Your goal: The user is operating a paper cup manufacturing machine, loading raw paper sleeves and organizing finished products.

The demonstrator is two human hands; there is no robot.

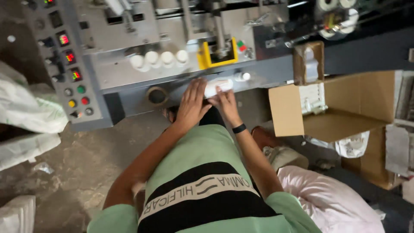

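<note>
My left hand [192, 102] lies flat with fingers spread against the grey machine ledge [267, 75], next to a white bottle [219, 86] lying on its side. My right hand [226, 102] grips that bottle from below, its fingers curled around it. A second small white bottle [242, 77] lies just to the right on the ledge. Several white round caps [158, 58] sit in a row on the machine above my hands, beside a yellow bracket [217, 55].
A control panel [69, 64] with lit displays and coloured buttons stands at left. A tape roll [157, 95] hangs under the ledge. An open cardboard box [332, 108] holding white items sits at right. White sacks [26, 112] lie at left, pink cloth [332, 198] at lower right.
</note>
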